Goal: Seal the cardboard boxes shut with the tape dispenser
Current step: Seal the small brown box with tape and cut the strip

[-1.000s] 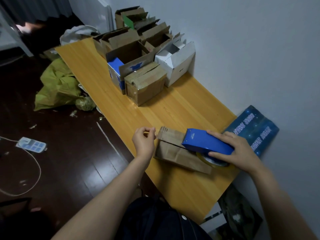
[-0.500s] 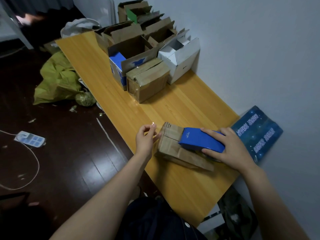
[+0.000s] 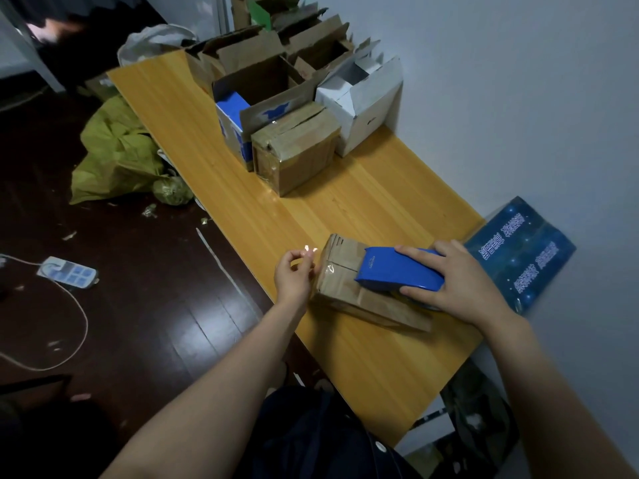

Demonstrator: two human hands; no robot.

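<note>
Tape dispenser (image 3: 397, 271), blue, is clamped by the right hand (image 3: 460, 281): the fingers (image 3: 420, 251) curl over its top and the thumb presses its near side. The dispenser rests on top of a small cardboard box (image 3: 340, 285), its front edge about midway along the lid. The left hand (image 3: 294, 278) hovers just beside the box's left end, thumb and forefinger brought together on a glinting end of clear tape (image 3: 308, 251), the other fingers loosely curled behind. A patch of the same film shines on the box's end face.

The box lies flat on the near part of a wooden table (image 3: 363, 209), which runs along a pale wall (image 3: 518, 98). Further up the table stands a taped box (image 3: 297, 150), closed, touching an open box with blue sides (image 3: 238, 112) on one side and close to an open white box (image 3: 363, 98) on the other. More open boxes (image 3: 269, 43) crowd behind them. A dark blue packet (image 3: 518, 250) leans on the wall past the table's edge, near the right hand. On the dark floor lie a green bag (image 3: 114, 153) and a power strip (image 3: 67, 276) with its cord.
</note>
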